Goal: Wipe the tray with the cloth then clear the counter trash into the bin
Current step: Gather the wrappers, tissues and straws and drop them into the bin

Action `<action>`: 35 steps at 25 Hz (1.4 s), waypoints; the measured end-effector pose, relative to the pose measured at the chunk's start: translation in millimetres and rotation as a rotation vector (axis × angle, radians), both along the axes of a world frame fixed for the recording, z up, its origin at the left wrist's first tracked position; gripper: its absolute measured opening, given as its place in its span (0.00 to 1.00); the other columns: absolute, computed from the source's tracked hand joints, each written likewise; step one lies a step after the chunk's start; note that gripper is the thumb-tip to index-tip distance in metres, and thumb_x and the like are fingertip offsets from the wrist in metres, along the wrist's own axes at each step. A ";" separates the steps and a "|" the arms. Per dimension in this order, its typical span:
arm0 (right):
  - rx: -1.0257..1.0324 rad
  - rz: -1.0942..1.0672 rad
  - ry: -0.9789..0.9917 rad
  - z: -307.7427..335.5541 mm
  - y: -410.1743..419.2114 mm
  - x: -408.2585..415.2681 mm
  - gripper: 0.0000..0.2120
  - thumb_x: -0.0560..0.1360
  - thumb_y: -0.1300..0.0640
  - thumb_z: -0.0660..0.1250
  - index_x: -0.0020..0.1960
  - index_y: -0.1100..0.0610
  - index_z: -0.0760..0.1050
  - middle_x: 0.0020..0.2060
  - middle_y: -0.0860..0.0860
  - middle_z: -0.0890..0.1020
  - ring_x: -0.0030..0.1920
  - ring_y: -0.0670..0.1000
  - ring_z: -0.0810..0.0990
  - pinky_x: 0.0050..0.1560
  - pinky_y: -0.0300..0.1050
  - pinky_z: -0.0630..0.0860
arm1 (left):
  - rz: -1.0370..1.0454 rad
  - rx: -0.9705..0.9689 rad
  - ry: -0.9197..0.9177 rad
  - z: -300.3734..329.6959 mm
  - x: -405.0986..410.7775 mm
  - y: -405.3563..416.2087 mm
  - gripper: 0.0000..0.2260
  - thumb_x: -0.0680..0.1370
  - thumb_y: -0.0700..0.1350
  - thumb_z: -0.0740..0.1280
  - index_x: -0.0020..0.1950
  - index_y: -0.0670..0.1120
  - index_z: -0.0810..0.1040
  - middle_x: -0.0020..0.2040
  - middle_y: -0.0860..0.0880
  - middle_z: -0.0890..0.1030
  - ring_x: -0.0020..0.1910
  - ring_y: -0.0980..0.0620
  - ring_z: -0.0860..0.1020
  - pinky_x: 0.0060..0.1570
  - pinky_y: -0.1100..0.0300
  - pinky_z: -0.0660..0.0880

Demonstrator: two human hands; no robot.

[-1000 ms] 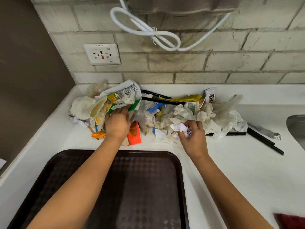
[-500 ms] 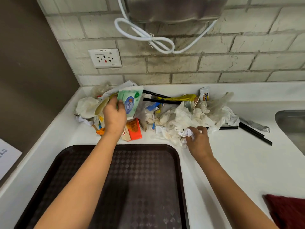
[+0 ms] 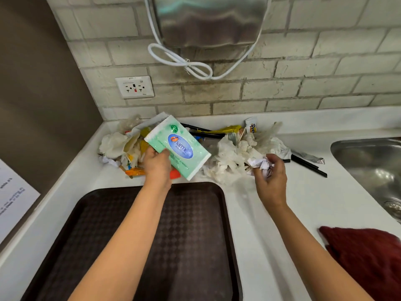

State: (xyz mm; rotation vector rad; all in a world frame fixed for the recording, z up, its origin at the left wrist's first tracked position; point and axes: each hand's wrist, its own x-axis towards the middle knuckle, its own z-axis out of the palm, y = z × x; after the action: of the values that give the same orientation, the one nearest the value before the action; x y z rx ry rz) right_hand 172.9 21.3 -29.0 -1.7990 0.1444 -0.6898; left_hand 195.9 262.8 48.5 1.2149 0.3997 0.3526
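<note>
— Holding anything, that left hand [image 3: 157, 167]?
— Yes, it grips a green tissue packet [image 3: 178, 146] by its near edge, raised over the trash pile [image 3: 225, 157] at the back of the white counter [image 3: 269, 246].
— And the right hand [image 3: 271, 181]?
— Fingers curled round a crumpled paper ball [image 3: 260, 165], just beside the pile.
— Where's the tray [image 3: 193, 246]?
— Dark brown, flat on the counter under the left forearm. A red cloth [image 3: 366, 255] lies at the near right, beside the sink [image 3: 368, 166].

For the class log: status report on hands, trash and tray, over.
Left hand grips green tissue pack. Right hand holds crumpled paper. Trash pile remains behind tray.
</note>
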 end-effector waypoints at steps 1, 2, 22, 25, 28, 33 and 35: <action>0.044 0.022 -0.006 2.9 -1.5 -7.4 0.17 0.72 0.58 0.68 0.60 0.54 0.69 0.56 0.52 0.75 0.54 0.51 0.77 0.54 0.44 0.74 | -0.032 -0.011 0.017 1.8 -11.8 -5.6 0.13 0.77 0.32 0.58 0.50 0.49 0.75 0.49 0.49 0.80 0.47 0.50 0.79 0.47 0.53 0.77; 0.077 0.038 -0.011 5.4 -2.3 -16.2 0.16 0.72 0.57 0.69 0.57 0.51 0.69 0.54 0.52 0.77 0.53 0.51 0.78 0.53 0.44 0.76 | -0.071 -0.018 0.030 3.3 -25.1 -11.1 0.14 0.76 0.32 0.58 0.49 0.50 0.75 0.48 0.49 0.80 0.47 0.50 0.79 0.47 0.52 0.76; 0.105 -0.001 -0.127 -43.1 0.5 -285.7 0.08 0.70 0.59 0.57 0.47 0.53 0.71 0.41 0.49 0.77 0.39 0.49 0.76 0.40 0.41 0.72 | -0.460 0.052 -0.025 -35.3 -267.9 -57.2 0.11 0.76 0.32 0.59 0.46 0.46 0.77 0.34 0.58 0.81 0.31 0.64 0.76 0.32 0.69 0.71; 0.032 -0.021 -0.047 -70.5 -20.8 -316.3 0.07 0.69 0.55 0.57 0.45 0.51 0.72 0.38 0.42 0.78 0.37 0.42 0.75 0.38 0.37 0.70 | -0.588 0.124 -0.047 -53.0 -301.6 -72.9 0.11 0.77 0.31 0.60 0.48 0.46 0.75 0.32 0.56 0.81 0.27 0.64 0.75 0.26 0.70 0.70; 0.008 -0.081 0.064 -98.0 -52.6 -347.6 0.07 0.69 0.54 0.58 0.43 0.44 0.71 0.35 0.44 0.76 0.34 0.41 0.72 0.35 0.36 0.68 | -0.674 0.166 -0.001 -79.2 -334.2 -97.8 0.12 0.76 0.30 0.61 0.47 0.48 0.73 0.36 0.53 0.81 0.32 0.61 0.78 0.29 0.67 0.74; 0.174 -0.159 0.456 -170.7 -106.3 -418.7 0.06 0.71 0.58 0.61 0.48 0.56 0.73 0.35 0.52 0.77 0.35 0.47 0.75 0.37 0.40 0.72 | -0.723 0.342 0.147 -132.2 -390.3 -151.0 0.21 0.72 0.34 0.65 0.49 0.62 0.72 0.37 0.58 0.82 0.36 0.52 0.81 0.34 0.55 0.81; 0.368 -0.230 0.693 -202.6 -126.6 -447.6 0.08 0.73 0.63 0.64 0.52 0.60 0.74 0.38 0.51 0.78 0.37 0.49 0.76 0.39 0.41 0.73 | -0.809 0.445 0.181 -157.2 -408.9 -176.4 0.27 0.73 0.35 0.66 0.53 0.69 0.67 0.40 0.59 0.83 0.37 0.53 0.83 0.31 0.57 0.80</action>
State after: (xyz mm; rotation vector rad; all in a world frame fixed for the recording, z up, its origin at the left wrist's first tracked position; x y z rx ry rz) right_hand -274.6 -105.3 -231.6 -1.6040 0.8931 -0.1474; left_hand -213.0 86.4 -108.8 1.7373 -0.0475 -0.3906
